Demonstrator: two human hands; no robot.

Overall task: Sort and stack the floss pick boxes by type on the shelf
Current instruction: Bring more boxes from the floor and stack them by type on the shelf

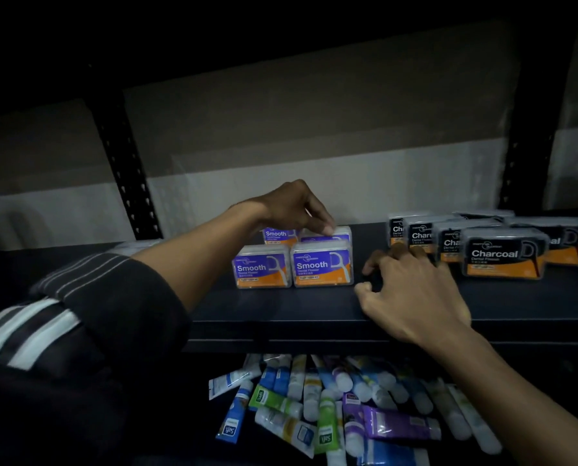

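Shelf (280, 307): dark, dimly lit, carrying two separate groups of floss pick boxes.

Smooth boxes (322, 264): four purple-and-orange boxes are standing left of centre on the shelf, two in front and two behind. The front pair are sitting side by side, touching or nearly so, with labels facing the camera. The rear pair are showing partly above them.

Charcoal boxes (502, 255): the black-and-orange boxes are sitting well apart from the Smooth boxes, at the right of the shelf. They are overlapping in a loose row running toward the back, the nearest one plainest. The exact count is not readable.

Left hand (291, 203): it is reaching in over the Smooth group from the left, arched above the rear pair. Its fingertips (327, 229) are touching the top front edge of the rear right box (343, 232). The thumb is hidden, so it cannot be told whether the grip is closing on that box or only resting on it. A dark striped sleeve (112, 297) is covering the upper arm.

Right hand (412, 290): it is resting on the shelf between the two groups. Its fingers are loosely curled and its grip is holding nothing. The fingertips are lying just beside the nearest Charcoal boxes.

Tubes (314, 398): a loose heap of mixed colours is lying on the level below the shelf.
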